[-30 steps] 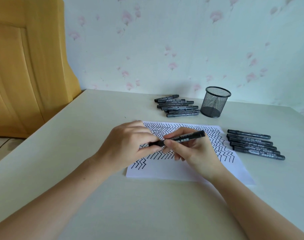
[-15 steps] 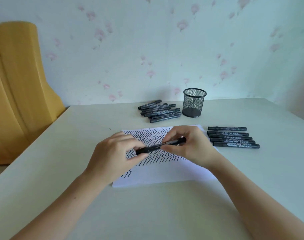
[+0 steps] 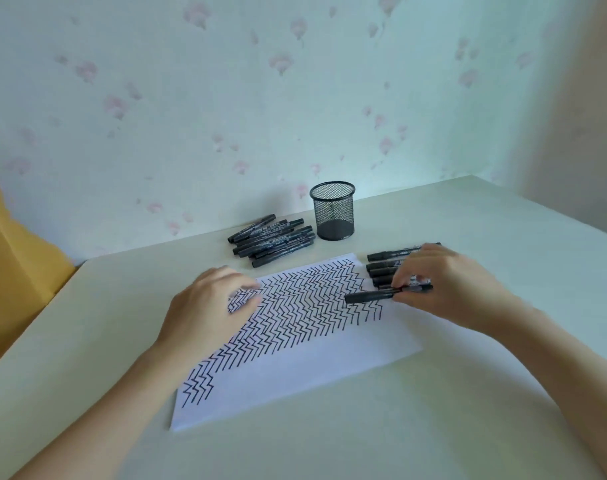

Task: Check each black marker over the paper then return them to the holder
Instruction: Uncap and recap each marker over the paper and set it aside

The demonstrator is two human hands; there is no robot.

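Note:
My right hand (image 3: 447,285) pinches a capped black marker (image 3: 369,296) that lies level over the right edge of the white paper (image 3: 316,368), beside a row of several black markers (image 3: 385,263). The paper is covered with black zigzag lines. My left hand (image 3: 208,310) rests on the paper's left part, fingers loosely bent, holding nothing. A second pile of several black markers (image 3: 271,240) lies at the back, left of the black mesh holder (image 3: 332,211), in which no marker shows.
The pale table (image 3: 468,427) meets a flowered wall at the back. A yellow wooden panel (image 3: 15,271) stands at the left, beyond the table's edge.
My left hand has let go of the marker and stayed over the paper. My right hand has carried the marker to the right, next to the row of markers. The view has shifted.

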